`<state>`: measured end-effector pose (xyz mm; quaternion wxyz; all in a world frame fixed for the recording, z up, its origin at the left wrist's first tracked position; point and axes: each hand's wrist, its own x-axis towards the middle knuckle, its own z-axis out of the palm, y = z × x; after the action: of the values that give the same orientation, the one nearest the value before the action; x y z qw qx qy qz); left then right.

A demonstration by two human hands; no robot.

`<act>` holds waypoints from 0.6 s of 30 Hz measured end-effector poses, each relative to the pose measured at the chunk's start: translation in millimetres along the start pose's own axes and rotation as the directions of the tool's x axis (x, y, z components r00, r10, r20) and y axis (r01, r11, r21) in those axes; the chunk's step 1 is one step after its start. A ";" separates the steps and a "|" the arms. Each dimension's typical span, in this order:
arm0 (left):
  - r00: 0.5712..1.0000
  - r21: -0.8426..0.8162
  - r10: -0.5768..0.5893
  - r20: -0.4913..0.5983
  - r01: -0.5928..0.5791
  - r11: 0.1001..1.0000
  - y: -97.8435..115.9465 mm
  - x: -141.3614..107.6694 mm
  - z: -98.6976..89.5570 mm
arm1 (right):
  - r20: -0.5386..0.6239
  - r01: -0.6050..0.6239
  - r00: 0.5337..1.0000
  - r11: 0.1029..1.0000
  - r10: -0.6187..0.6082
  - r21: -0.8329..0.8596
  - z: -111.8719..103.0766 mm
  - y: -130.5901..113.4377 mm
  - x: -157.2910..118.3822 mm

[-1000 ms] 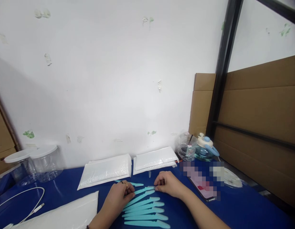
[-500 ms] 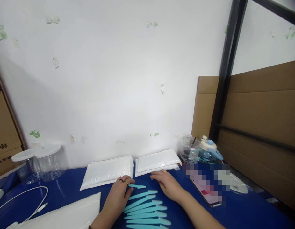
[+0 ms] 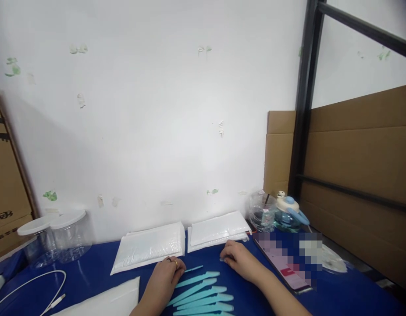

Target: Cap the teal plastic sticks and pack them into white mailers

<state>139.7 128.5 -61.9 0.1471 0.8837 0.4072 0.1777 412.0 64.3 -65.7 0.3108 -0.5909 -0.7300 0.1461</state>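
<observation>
Several flat turquoise sticks with angled, paler tips lie fanned in a column on the blue table. At the top of the column, my left hand is closed on the left end of the farthest stick, with a ring on one finger. To the right, my right hand has its fingers curled together over the table; a small clear piece shows at its fingertips. Two stacks of white padded envelopes, the left and the right, lie beyond my hands.
Another white envelope and a white cable lie at the left, near two lidded clear jars. On the right are a phone, a plastic cup and a blue-lidded bottle. A wall stands behind.
My right hand has moved right, away from the sticks, and its fingers have curled in. The farthest stick has turned in my left hand. The view has tilted up slightly.
</observation>
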 end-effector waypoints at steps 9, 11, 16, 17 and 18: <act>1.000 0.016 0.015 0.022 -0.015 1.000 2.7 1.2 6.7 | 0.050 -0.180 0.984 0.966 0.174 0.187 12.5 7.2 3.1; 1.000 -0.001 0.011 0.013 -0.011 1.000 4.2 1.3 8.3 | 0.019 -0.120 0.993 0.975 0.119 0.189 15.2 1.3 4.1; 1.000 -0.029 0.015 0.013 -0.015 0.999 8.6 1.6 10.4 | -0.053 -0.036 0.998 0.984 0.046 0.175 24.5 -10.0 7.5; 1.000 -0.033 0.018 0.013 -0.017 0.999 9.2 1.6 10.7 | -0.051 -0.041 0.997 0.982 0.051 0.184 26.2 -10.5 8.2; 1.000 -0.037 0.021 0.014 -0.020 0.999 9.6 1.5 11.0 | -0.045 -0.051 0.997 0.979 0.061 0.197 27.6 -10.6 9.0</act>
<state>151.8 122.4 -67.5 0.1646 0.8862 0.3938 0.1804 385.5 74.4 -78.1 0.3814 -0.5815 -0.6870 0.2109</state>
